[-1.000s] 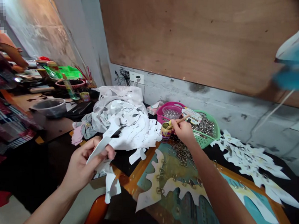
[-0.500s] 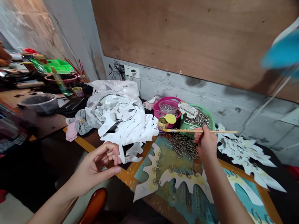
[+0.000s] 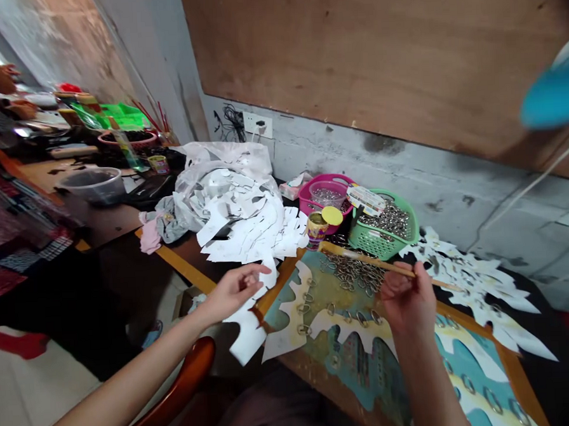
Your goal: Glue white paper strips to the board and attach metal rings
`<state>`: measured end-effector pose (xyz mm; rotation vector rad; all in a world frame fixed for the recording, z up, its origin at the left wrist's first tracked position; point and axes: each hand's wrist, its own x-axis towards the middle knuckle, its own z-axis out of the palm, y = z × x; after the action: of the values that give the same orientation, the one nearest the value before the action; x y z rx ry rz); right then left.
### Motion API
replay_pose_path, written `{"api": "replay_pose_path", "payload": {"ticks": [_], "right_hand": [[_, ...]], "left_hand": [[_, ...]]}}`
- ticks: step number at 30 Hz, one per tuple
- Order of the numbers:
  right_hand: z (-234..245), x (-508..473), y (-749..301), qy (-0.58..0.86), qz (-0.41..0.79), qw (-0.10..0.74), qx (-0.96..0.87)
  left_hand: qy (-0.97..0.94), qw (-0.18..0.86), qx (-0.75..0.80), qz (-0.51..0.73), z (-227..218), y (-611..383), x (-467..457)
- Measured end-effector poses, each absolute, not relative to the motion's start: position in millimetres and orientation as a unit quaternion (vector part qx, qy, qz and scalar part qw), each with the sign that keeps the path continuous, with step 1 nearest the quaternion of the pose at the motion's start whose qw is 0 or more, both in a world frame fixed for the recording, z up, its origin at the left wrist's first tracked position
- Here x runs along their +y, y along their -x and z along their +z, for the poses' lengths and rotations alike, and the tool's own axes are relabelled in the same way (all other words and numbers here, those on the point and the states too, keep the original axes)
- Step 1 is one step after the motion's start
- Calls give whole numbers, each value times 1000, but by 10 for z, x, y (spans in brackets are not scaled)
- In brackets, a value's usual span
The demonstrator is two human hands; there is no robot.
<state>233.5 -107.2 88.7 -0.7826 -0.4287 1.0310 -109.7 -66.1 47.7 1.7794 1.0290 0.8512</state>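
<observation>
As the person works over the desk's near edge (image 3: 182, 268):
Left hand (image 3: 234, 293): fingers spread, touching a white paper cutout (image 3: 249, 332).
Right hand (image 3: 407, 299): fingers pinching a wooden stick (image 3: 363, 261), its far end over metal rings (image 3: 352, 276).

Paper cut-outs (image 3: 247, 231) lie heaped left of a plastic basket (image 3: 379, 246) of rings (image 3: 390, 220), before the concrete wall (image 3: 435, 179).
</observation>
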Motion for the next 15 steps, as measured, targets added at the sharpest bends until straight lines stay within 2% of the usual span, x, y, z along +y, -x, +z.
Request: {"api": "replay_pose_path", "payload": {"ticks": [6, 15], "right_hand": [[708, -1215, -2216, 382, 485, 764, -187], [500, -1344, -1958, 438, 440, 754, -215]], "left_hand": [[-833, 263, 428, 233, 113, 911, -406], [-856, 123, 441, 240, -106, 844, -314]]}}
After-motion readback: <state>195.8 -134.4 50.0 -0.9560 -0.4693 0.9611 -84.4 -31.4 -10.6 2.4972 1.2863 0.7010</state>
